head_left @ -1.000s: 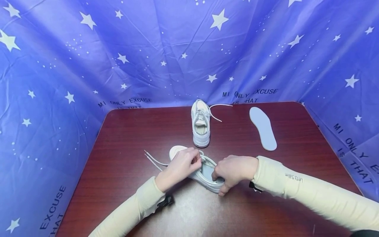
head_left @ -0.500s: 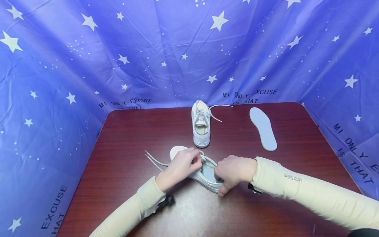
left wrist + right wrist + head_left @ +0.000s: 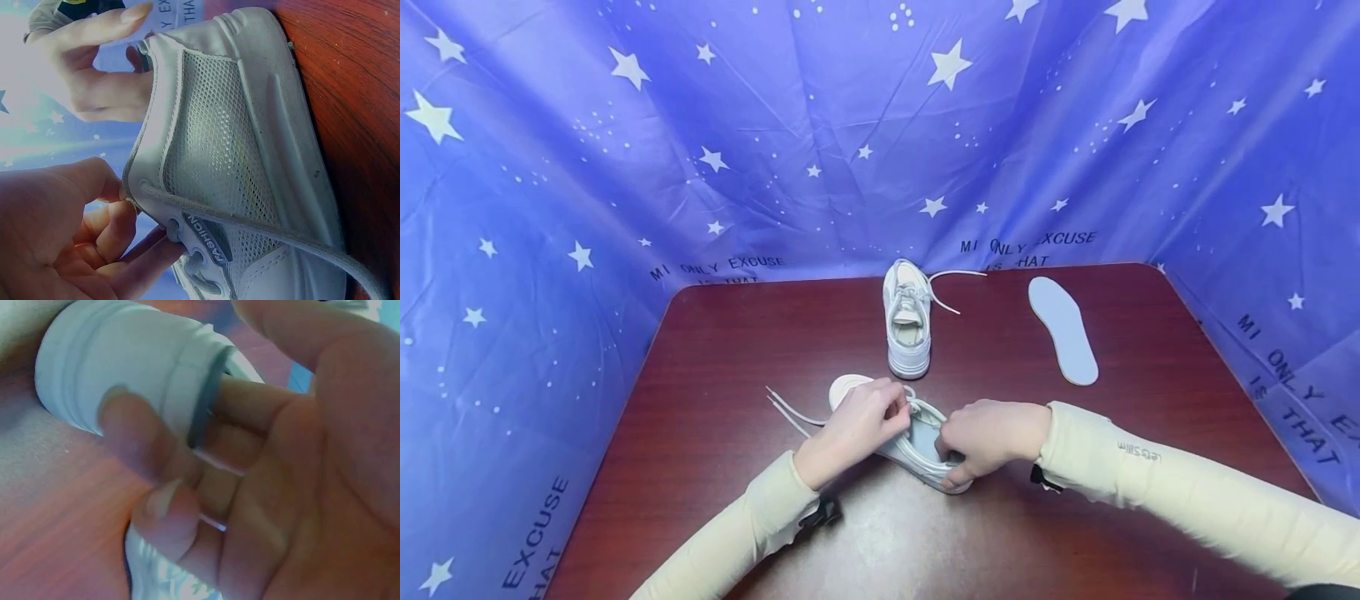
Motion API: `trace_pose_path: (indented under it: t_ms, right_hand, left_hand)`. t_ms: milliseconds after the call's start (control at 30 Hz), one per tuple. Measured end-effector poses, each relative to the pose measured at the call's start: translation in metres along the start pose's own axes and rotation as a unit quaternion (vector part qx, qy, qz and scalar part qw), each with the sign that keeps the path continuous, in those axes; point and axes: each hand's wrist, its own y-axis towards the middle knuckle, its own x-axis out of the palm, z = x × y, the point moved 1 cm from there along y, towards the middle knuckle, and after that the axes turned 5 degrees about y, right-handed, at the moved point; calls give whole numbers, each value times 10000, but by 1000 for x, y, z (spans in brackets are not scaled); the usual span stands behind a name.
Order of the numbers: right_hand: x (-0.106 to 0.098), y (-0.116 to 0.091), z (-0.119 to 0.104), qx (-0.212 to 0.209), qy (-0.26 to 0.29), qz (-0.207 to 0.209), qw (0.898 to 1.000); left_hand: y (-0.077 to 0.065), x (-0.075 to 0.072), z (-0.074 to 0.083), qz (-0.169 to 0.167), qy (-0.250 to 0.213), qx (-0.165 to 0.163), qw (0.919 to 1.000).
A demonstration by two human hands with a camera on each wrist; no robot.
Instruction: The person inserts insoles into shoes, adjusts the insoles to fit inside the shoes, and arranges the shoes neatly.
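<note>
A white lace-up sneaker (image 3: 917, 467) lies slanted on the table, toe to the far left, with a pale insole (image 3: 925, 437) visible in its opening. My left hand (image 3: 861, 417) pinches the upper edge by the lace eyelets; the left wrist view shows thumb and fingertips at the collar beside a lace (image 3: 250, 228). At the heel (image 3: 125, 362), my right hand (image 3: 996, 433) grips the collar: some fingers dip into the opening, hiding their tips, while another fingertip (image 3: 131, 425) lies against the heel's outside.
Beyond stands a second white sneaker (image 3: 908, 325), its lace trailing right. A loose pale insole (image 3: 1063, 329) lies on the far right of the dark red table (image 3: 760, 333). Two lace ends (image 3: 786, 408) stretch left from the near shoe. A blue starry curtain (image 3: 820, 100) surrounds the table.
My right thumb has shifted slightly up and left onto the heel, exposing more of the heel's end. My left hand keeps its hold. The head view has tilted a little.
</note>
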Motion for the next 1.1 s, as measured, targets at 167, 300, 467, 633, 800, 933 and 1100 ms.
trace_pose_path:
  t_ms: [167,300,467,633,800,933,1100]
  right_hand:
    - [-5,0,1,-511,-318,801,9950]
    - [-9,1,-1,-335,-719,1848,9796]
    - [-8,5,0,263,-791,2719,9587]
    - [-4,6,-1,426,-813,2829,9548]
    - [-2,4,0,509,-723,2849,9545]
    - [0,1,1,519,-698,2834,9551]
    - [2,-1,5,511,-724,2774,9566]
  left_hand:
    - [-2,1,0,0,6,-6,10000]
    - [-2,0,0,43,85,-10,10000]
    - [-3,0,2,108,243,-9,9996]
    - [-4,-2,4,112,462,-38,9989]
    - [-5,-3,6,87,647,-17,9979]
    - [-7,-3,7,153,715,98,9973]
    - [-8,-4,6,285,819,318,9957]
